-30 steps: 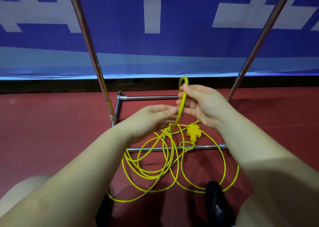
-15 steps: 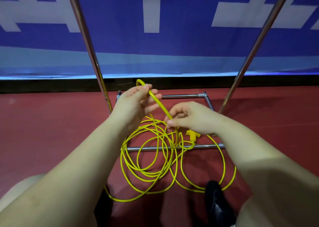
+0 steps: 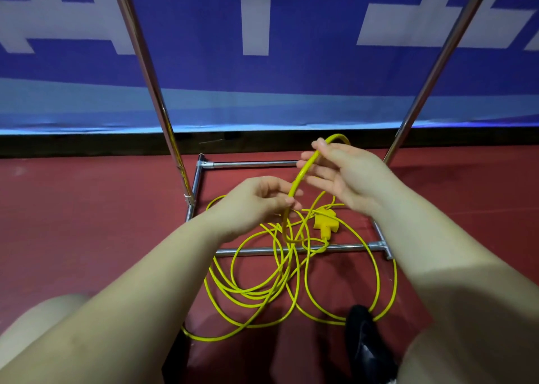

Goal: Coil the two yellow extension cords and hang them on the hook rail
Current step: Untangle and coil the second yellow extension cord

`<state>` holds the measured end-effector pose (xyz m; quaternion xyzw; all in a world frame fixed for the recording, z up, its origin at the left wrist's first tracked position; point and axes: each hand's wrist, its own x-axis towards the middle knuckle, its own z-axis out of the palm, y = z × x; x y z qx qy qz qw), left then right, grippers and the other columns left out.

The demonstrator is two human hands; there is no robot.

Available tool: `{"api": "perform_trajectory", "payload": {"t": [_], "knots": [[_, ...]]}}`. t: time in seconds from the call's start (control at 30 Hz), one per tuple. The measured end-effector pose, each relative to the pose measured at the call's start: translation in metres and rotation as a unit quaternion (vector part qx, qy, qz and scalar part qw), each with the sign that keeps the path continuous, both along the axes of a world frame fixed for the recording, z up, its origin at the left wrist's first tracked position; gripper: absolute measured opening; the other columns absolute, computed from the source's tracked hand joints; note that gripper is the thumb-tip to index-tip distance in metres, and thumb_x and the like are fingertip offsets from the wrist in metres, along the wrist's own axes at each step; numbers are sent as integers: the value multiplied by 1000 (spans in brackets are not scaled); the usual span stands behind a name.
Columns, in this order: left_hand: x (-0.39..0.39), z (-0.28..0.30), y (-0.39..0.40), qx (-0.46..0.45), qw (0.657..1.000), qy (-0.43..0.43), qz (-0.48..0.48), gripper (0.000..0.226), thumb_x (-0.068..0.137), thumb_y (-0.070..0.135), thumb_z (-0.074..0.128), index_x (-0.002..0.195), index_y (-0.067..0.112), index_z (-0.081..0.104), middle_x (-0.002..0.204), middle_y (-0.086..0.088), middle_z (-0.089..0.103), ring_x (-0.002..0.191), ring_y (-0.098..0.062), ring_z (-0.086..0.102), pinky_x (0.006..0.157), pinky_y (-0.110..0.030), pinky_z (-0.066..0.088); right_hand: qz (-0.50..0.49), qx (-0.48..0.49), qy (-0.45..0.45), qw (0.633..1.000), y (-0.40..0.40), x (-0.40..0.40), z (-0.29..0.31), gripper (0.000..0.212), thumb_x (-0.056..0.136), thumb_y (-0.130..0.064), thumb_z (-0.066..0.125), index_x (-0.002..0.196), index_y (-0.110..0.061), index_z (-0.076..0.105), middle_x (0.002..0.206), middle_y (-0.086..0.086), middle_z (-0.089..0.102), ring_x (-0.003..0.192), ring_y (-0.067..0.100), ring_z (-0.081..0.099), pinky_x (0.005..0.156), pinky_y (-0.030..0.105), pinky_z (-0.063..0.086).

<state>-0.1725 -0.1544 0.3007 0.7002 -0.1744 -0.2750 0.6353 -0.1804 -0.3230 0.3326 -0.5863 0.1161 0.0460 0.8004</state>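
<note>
A thin yellow extension cord (image 3: 291, 293) lies in several loose loops on the red floor, draped over the rack's front base bar (image 3: 256, 251). Its yellow plug (image 3: 325, 223) rests just behind that bar. One strand rises from the pile in an arc. My left hand (image 3: 256, 202) pinches that strand low down, at the fingertips. My right hand (image 3: 347, 176) is higher and farther back, with the top of the arc caught between thumb and fingers. I cannot tell whether the pile is one cord or two. The hook rail is out of view.
Two chrome uprights, the left upright (image 3: 151, 91) and the right upright (image 3: 431, 77), rise from a rectangular chrome floor frame. A blue and white banner (image 3: 262, 62) hangs behind. A black shoe (image 3: 364, 334) stands on the floor by the near loops, and a bare knee (image 3: 38, 319) is at lower left.
The raised loop has shifted from the left side to the right. My right hand rose and moved back with the arc's top, while my left hand dropped toward the pile.
</note>
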Motion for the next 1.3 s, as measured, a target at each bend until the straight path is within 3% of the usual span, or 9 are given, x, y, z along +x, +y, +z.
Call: {"api": "perform_trajectory", "payload": {"t": [0.1,0.3,0.5,0.7,0.87,1.0,1.07,1.2,1.3], "knots": [[3,5,-1,-43,995,7,88,16,97,4,45,94,14,57,80,-3,64,67,-7,66,66,-23,56,101,-156,0,983,1,-4,-6,13,90,-27,56,101,-21,60,105,1,66,102,16,63,84,31,52],[17,17,7,-206,942,97,246,11,97,11,47,92,12,57,72,3,65,59,-3,67,51,-17,53,268,-410,-33,871,11,-15,-17,11,81,-21,70,83,-24,60,89,6,69,82,15,63,81,29,50],[16,16,7,-229,942,111,218,14,98,11,45,108,12,54,90,-3,69,70,-9,70,68,-23,57,191,-330,-41,923,10,-14,-11,12,91,-10,57,82,-18,55,75,1,62,72,17,63,67,26,55],[1,0,1,0,999,41,-1,20,93,14,52,110,19,62,111,-5,68,102,-17,61,99,-34,44,53,-56,1,997,8,-6,-1,13,95,-10,49,84,-12,54,76,3,62,61,8,68,58,26,58],[-4,-1,-3,0,1000,-26,8,20,94,3,50,92,17,63,82,5,70,79,-7,64,83,-23,52,-14,96,4,995,1,-2,6,12,97,-14,45,89,-9,53,71,5,67,68,16,71,57,27,58],[1,6,-2,-68,992,-15,110,21,97,6,45,93,16,63,73,5,65,67,-5,62,67,-21,55,62,-100,9,993,2,-4,0,11,92,-27,53,99,-18,54,99,6,65,93,20,66,78,34,55],[4,10,-2,-124,977,16,170,19,98,8,44,93,15,62,73,3,63,60,-2,61,58,-18,54,144,-256,0,956,6,-10,-6,12,87,-28,61,97,-22,56,96,-2,67,89,11,65,84,32,51],[12,14,2,-198,946,74,247,16,98,11,46,95,14,61,67,8,66,57,-1,62,53,-17,52,283,-412,-27,866,15,-17,-15,10,83,-21,69,90,-21,63,78,-3,63,74,11,57,70,25,46],[15,13,3,-229,932,98,264,14,97,11,47,96,13,61,70,6,69,60,-3,65,55,-18,54,246,-454,-74,853,14,-14,-15,12,84,-14,67,80,-25,62,73,-1,64,70,14,58,68,33,50]]}}
